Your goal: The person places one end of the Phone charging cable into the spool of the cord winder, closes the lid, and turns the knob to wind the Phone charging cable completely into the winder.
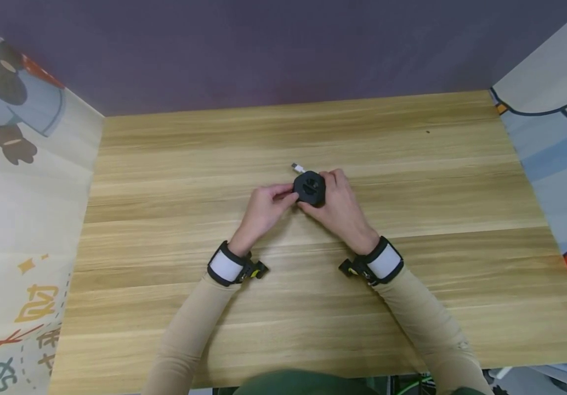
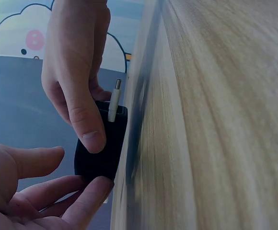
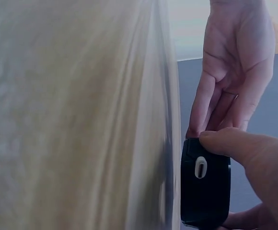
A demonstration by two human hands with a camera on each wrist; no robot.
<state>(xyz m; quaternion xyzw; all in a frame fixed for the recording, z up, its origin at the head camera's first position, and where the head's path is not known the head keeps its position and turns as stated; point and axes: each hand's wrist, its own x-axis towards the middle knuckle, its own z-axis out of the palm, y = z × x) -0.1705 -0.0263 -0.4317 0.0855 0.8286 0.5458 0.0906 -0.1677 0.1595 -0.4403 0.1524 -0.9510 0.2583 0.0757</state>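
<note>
A black six-sided cable reel [image 1: 309,188] is at mid-table between the two hands. One white cable plug [image 1: 298,168] points away past its far edge; a white plug with a metal tip [image 2: 114,100] shows against its near side in the left wrist view. My right hand [image 1: 341,209] grips the reel from the right, with its thumb [image 2: 92,136] on the near side and its fingers beyond. From the left, my left hand [image 1: 265,211] touches the reel with extended fingertips [image 2: 97,189]. Its thumb stands apart from the case in the left wrist view.
The wood-grain table [image 1: 175,181] spreads around the hands. A dark panel [image 1: 283,55] rises behind it, and printed walls [image 1: 22,208] flank both sides. A tiny dark speck [image 1: 427,131] lies at the back right.
</note>
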